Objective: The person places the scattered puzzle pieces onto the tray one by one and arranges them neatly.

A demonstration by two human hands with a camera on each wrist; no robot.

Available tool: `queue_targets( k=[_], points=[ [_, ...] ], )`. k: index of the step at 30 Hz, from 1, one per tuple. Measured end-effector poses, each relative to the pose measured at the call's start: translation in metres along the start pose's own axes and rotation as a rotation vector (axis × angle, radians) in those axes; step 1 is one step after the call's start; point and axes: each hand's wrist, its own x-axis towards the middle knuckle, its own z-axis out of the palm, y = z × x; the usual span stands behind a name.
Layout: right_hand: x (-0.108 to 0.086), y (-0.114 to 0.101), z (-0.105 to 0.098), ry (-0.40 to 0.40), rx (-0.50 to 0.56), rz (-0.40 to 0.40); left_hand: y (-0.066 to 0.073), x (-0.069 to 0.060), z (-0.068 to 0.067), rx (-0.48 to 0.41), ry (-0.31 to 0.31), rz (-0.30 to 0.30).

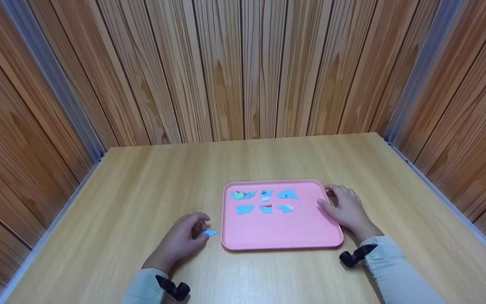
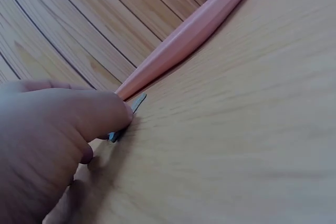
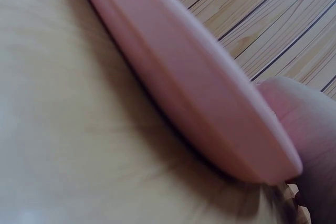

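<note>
My left hand [image 1: 182, 236] is low over the table, left of the pink tray [image 1: 276, 236]. Its curled thumb and fingers pinch a small, flat, irregular blue piece [image 1: 211, 232]. In the left wrist view, the thumb covers the middle of this thin piece [image 2: 138, 101], leaving its ends showing. Two rows of similar pieces lie on the tray, including a blue piece with yellow-green print [image 1: 243, 195] and one with a red patch [image 1: 266, 209]. My right hand [image 1: 348, 211] grips the tray's right edge, thumb over the rim; the other fingers are partly hidden behind it.
The wooden table [image 1: 163, 177] carries the tray near its middle. Wood-plank walls [image 1: 226, 71] stand behind and on both sides, with grey metal strips [image 1: 416, 67] at the corners. Each wrist bears a small black camera [image 1: 355, 255].
</note>
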Motion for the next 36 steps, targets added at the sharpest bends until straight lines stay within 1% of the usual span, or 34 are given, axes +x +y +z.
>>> queue_targets(
  k=[6,10,12,17,20,23,26,28,32,36],
  points=[
    [-0.001,0.0,0.0,-0.004,-0.004,0.001,0.002,0.001,0.0,-0.004,-0.012,-0.002],
    [-0.001,0.001,-0.001,0.006,-0.004,0.001,0.002,0.002,-0.001,-0.012,-0.012,0.016],
    [-0.001,0.002,-0.001,0.014,0.0,-0.013,0.002,0.002,-0.001,-0.018,-0.007,0.04],
    [0.0,0.002,0.0,0.027,0.014,-0.048,0.004,0.004,-0.006,-0.032,0.001,0.071],
    [0.0,0.002,0.0,0.03,0.013,-0.051,0.007,0.006,-0.01,-0.062,-0.004,0.06],
    [0.0,0.003,0.0,0.03,0.007,-0.043,0.013,0.01,-0.014,-0.111,-0.009,0.053],
    [-0.001,0.003,0.0,0.027,0.006,-0.033,0.02,0.015,-0.016,-0.141,-0.008,0.046],
    [-0.001,0.002,0.0,0.017,0.009,-0.029,0.025,0.019,-0.015,-0.14,-0.004,0.051],
    [-0.001,0.001,0.0,0.005,0.016,-0.016,0.036,0.025,-0.011,-0.139,0.007,0.042],
    [-0.002,0.001,-0.001,0.0,0.019,-0.009,0.049,0.033,-0.006,-0.131,0.01,0.01]
  ],
)
